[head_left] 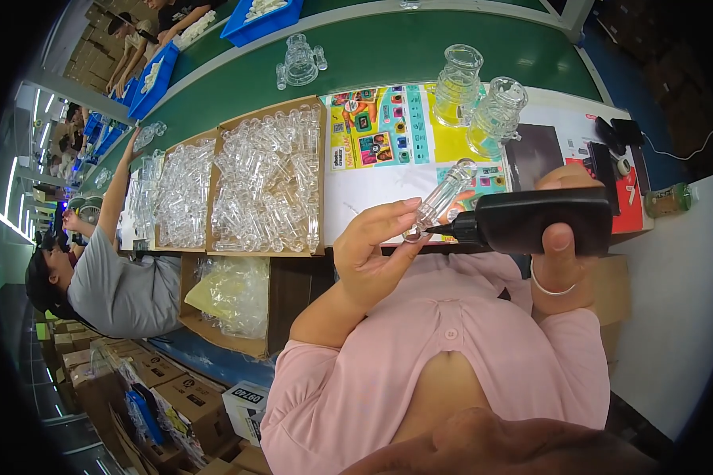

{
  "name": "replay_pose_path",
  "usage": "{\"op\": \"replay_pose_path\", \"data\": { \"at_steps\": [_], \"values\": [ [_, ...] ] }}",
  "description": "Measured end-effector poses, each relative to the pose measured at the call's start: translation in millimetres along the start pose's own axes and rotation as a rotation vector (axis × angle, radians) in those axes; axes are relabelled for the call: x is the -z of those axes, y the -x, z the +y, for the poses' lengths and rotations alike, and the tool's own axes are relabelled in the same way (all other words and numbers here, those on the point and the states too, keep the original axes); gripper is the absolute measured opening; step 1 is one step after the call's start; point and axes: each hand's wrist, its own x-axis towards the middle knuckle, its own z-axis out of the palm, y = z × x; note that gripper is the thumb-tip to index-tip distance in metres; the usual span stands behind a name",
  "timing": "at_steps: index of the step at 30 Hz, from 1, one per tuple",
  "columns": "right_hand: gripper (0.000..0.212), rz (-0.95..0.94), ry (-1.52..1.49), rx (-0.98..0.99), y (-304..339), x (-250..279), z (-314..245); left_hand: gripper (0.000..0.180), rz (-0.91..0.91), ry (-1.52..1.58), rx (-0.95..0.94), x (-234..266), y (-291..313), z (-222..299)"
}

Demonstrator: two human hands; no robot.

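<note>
My left hand (378,247) pinches one end of a clear plastic tube-shaped part (448,190), which tilts up to the right and ends in a round knob. My right hand (561,245) grips a black squeeze bottle (545,222), held sideways with its narrow nozzle pointing left. The nozzle tip is at the lower end of the clear part, close to my left fingertips; whether it touches cannot be made out. Just beyond my hands, two clear ribbed jar-like pieces (495,117) stand on printed sheets (376,131).
Left of my hands, a cardboard tray (322,182) holds many clear parts, with a second tray beside it. Another clear assembly (299,62) stands on the green bench (356,55). A co-worker in grey (127,277) sits at left. A jar (667,200) and dark objects lie at right.
</note>
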Motion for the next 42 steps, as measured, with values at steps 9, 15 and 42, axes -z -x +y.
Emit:
{"op": "replay_pose_path", "data": {
  "at_steps": [9, 15, 42],
  "values": [
    [0.046, -0.233, 0.154, 0.195, 14, 11, -12, 0.038, 0.043, -0.159, -0.052, -1, -5, 1],
    [0.039, -0.274, 0.214, 0.450, 10, 4, -9, 0.038, 0.024, -0.099, 0.036, 1, -3, 2],
    [0.042, -0.269, 0.073, 0.824, 13, -5, 13, 0.038, -0.026, 0.472, 0.434, 4, 1, 7]
  ]
}}
